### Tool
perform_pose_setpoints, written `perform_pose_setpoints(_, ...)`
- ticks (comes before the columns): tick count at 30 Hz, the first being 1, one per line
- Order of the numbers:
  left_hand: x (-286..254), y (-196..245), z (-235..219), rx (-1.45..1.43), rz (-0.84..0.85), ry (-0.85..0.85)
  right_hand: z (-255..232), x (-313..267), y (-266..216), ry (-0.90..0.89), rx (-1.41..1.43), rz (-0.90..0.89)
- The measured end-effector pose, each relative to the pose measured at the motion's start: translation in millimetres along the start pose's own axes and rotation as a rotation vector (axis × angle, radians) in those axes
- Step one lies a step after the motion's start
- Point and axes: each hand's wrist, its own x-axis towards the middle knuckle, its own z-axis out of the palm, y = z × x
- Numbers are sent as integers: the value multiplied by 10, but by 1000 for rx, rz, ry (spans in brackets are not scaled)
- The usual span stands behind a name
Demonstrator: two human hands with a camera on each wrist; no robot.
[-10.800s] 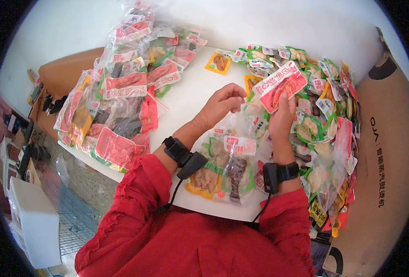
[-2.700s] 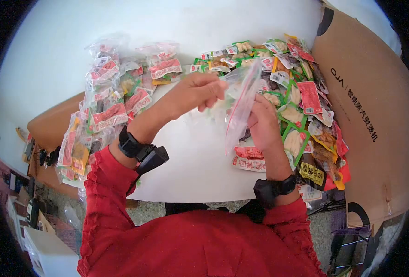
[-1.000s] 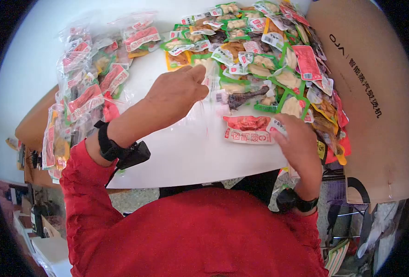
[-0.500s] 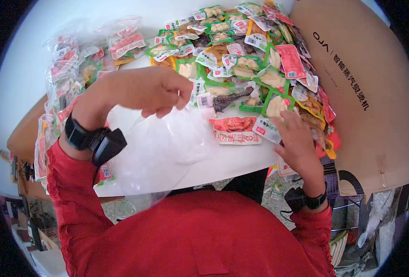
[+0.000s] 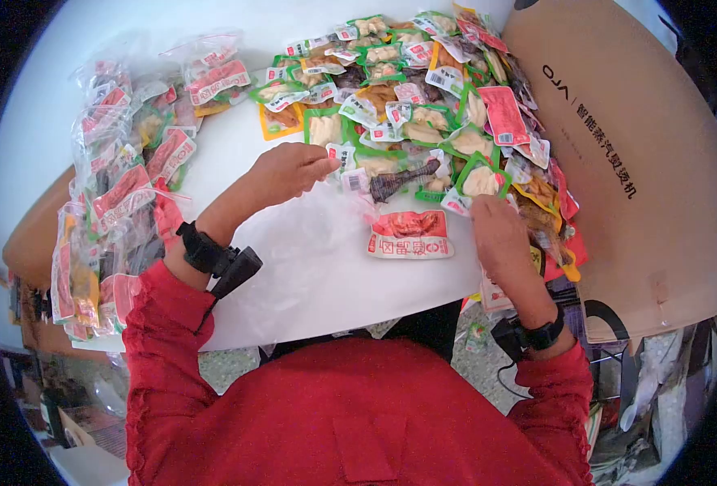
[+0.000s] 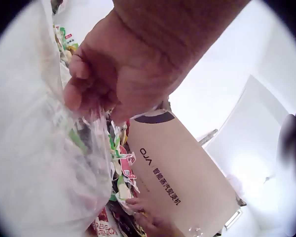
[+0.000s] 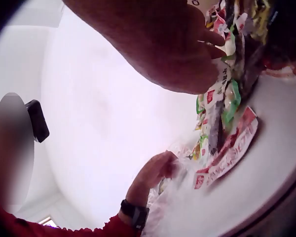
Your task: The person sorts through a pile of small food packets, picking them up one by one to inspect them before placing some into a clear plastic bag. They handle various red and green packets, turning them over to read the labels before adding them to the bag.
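Out over the table's middle, my left hand [image 5: 285,172] pinches the edge of a clear plastic bag [image 6: 44,143]; the bag hangs loose below and looks empty. On the right, my right hand [image 5: 502,239] has its fingers curled at the lower edge of a green-edged food packet [image 5: 482,181] with pale contents, which it grips, its white label showing at the side. Between the hands lies a red and white packet [image 5: 409,235] flat on the table. Just behind it is a packet with a dark drumstick-like piece [image 5: 403,180].
A broad heap of sealed food packets [image 5: 379,101] covers the table's back right. Filled clear bags [image 5: 119,190] stand along the left side. A tall brown carton [image 5: 618,178] borders the table [image 5: 326,296] on the right; the white wall rises behind.
The filled bag seen earlier in front has gone from there. My left hand has drawn a fresh bag leftward, and my right hand has moved from the red and white packet to the green-edged one.
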Motion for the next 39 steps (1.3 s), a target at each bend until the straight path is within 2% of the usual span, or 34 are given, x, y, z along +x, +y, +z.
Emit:
perform_pose_setpoints(3,-32,38,53,47,-63,10,-252,136,90,24,-50,90)
perform_pose_setpoints(4,-33,0,90,46,-58,10,-358,187,132,162,12,96)
perform_pose_setpoints(5,0,-77,164,124,44,51,-470,235,159,300,70,106)
perform_pose_setpoints(6,45,-142,243,202,151,91,-601,295,133,301,61,118)
perform_pose_setpoints(7,100,-197,313,203,174,84,-738,370,59,320,189,170)
perform_pose_setpoints(8,162,-252,385,103,228,136,-825,436,-16,341,313,228)
perform_pose_setpoints(9,220,-276,451,0,280,183,-852,508,-110,370,413,191)
perform_pose_setpoints(10,259,-266,506,-169,253,164,-857,600,-232,398,514,151)
perform_pose_setpoints(11,323,-271,542,-169,274,150,-816,718,-346,364,552,144)
perform_pose_setpoints(13,426,-312,588,-657,112,114,-657,960,-579,337,614,67)
perform_pose_setpoints(14,472,-302,617,-657,117,115,-555,1092,-653,273,688,52)
perform_pose_setpoints(16,566,-266,657,-1119,105,296,-317,1348,-748,230,746,52)
perform_pose_setpoints(17,603,-284,644,-1118,104,313,-195,1457,-760,186,807,58)
perform_pose_setpoints(19,666,-331,609,-1633,139,228,151,1654,-692,237,905,60)
perform_pose_setpoints(21,626,-291,509,-1632,202,222,354,1762,-658,290,995,71)
perform_pose_setpoints(23,574,-309,451,-1631,212,3,491,1830,-643,256,1130,149)
perform_pose_setpoints(24,621,-304,508,-1618,213,169,560,1872,-650,309,1123,86)
perform_pose_setpoints(25,633,-335,537,-1619,214,178,622,1907,-635,305,1124,78)
perform_pose_setpoints(27,630,-430,553,-1424,99,232,704,1964,-667,126,1294,221)
perform_pose_setpoints(28,653,-437,552,-1523,80,264,716,1946,-693,206,1378,187)
perform_pose_setpoints(29,651,-455,561,-1557,122,282,785,1956,-712,219,1475,188)
perform_pose_setpoints(30,663,-454,553,-1563,92,373,865,1979,-736,226,1577,187)
perform_pose_setpoints(32,662,-519,528,-1581,136,389,906,1951,-789,207,1554,249)
perform_pose_setpoints(33,665,-518,516,-1584,131,447,934,1929,-792,177,1575,216)
perform_pose_setpoints(35,648,-514,476,-1572,109,490,979,1884,-784,-42,1708,261)
perform_pose_setpoints(39,644,-551,454,-1680,142,474,900,1863,-830,-101,1817,249)
